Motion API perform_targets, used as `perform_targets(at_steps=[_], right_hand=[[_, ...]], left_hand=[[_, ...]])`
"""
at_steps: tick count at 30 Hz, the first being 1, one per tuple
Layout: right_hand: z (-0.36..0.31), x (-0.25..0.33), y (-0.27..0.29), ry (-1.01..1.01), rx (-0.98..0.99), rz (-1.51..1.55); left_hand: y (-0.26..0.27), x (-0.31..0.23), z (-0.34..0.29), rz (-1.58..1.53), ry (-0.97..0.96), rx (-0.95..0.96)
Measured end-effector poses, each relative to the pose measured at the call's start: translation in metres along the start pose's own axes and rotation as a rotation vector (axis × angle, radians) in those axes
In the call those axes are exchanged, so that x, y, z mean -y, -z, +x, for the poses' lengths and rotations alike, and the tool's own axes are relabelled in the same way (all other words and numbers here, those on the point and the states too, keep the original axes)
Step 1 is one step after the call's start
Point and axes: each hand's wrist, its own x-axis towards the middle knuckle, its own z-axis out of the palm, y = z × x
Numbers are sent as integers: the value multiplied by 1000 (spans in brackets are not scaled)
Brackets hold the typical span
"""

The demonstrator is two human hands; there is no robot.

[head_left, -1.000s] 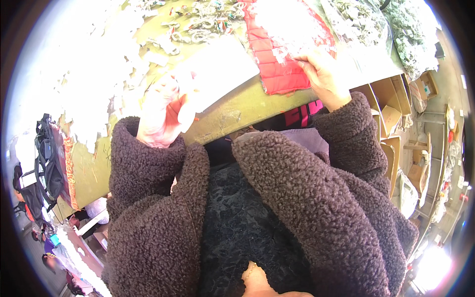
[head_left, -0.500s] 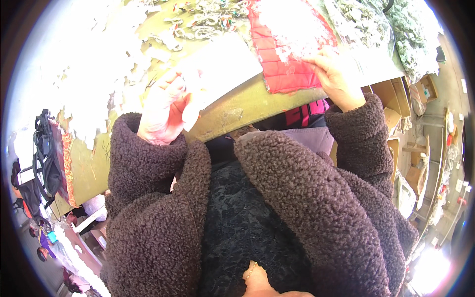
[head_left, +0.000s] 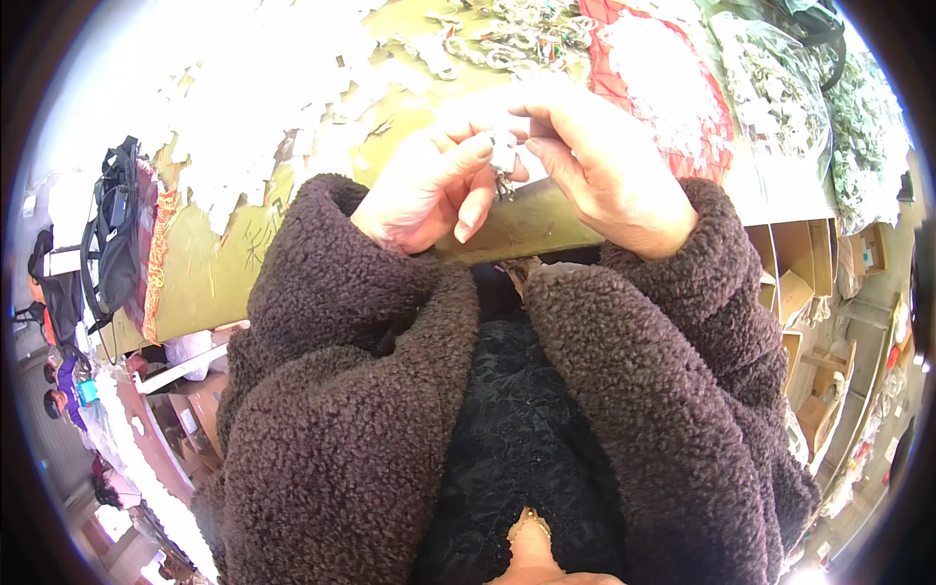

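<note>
My left hand point(head_left: 429, 185) and my right hand point(head_left: 604, 161) meet over the near edge of the yellow-green table point(head_left: 244, 283). Together they pinch a small white tag with a little metal piece hanging from it point(head_left: 503, 156). Thumb and fingertips of both hands close on it from either side. Fuzzy dark brown sleeves point(head_left: 341, 322) cover both forearms up to the wrists. A red tray of pale small parts point(head_left: 663, 68) lies on the table just beyond my right hand.
White scraps point(head_left: 234, 107) are strewn over the left of the table, and small metal pieces point(head_left: 507, 39) lie at the far middle. Clear bags of greenish parts point(head_left: 780, 88) sit at the right. Cardboard boxes point(head_left: 790, 283) stand under the right side. A black bag point(head_left: 112, 234) hangs at left.
My right hand left the red tray and came toward the middle. My left hand moved right to meet it. Both now hold the small tag between them.
</note>
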Motion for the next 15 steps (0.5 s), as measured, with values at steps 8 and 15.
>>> perform_targets(at_steps=[8,15], right_hand=[[6,6,7,66,152,-125],[4,7,0,0,120,-87]], left_hand=[[1,3,-3,-27,102,-98],[1,2,-1,-5,96,-70]])
